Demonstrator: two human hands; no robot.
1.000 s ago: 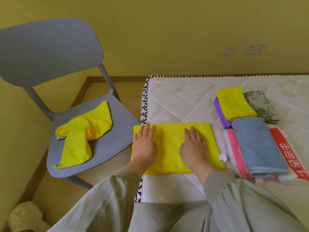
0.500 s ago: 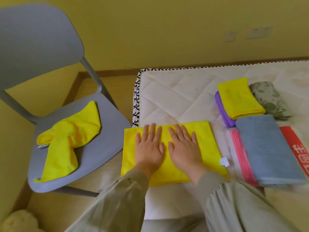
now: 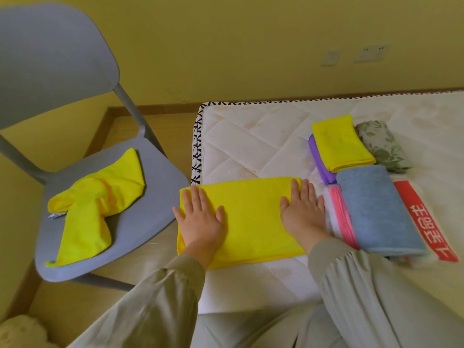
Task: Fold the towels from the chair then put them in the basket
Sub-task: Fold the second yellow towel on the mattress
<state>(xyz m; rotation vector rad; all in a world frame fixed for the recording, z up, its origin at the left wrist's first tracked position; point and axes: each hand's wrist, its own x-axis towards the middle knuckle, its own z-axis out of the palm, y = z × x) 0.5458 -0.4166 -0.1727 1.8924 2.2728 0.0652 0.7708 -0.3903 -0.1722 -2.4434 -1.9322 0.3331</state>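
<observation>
Both hands are lying flat on the folded yellow microfibre towel (image 3: 251,217), which is sitting on the near left corner of the white quilted mattress (image 3: 251,146). The left hand (image 3: 200,219) is pressing its left end and the right hand (image 3: 302,212) its right end, fingers straight and slightly spread, pinching nothing. A crumpled yellow towel (image 3: 98,204) is lying on the grey plastic chair (image 3: 150,197) to the left. A folded blue towel (image 3: 376,209) is sitting just right of the right hand.

Crumpled towel (image 3: 98,204) on chair (image 3: 153,197), left of mattress (image 3: 251,146), flat towel (image 3: 253,217) on mattress, folded pile (image 3: 376,209) right
</observation>
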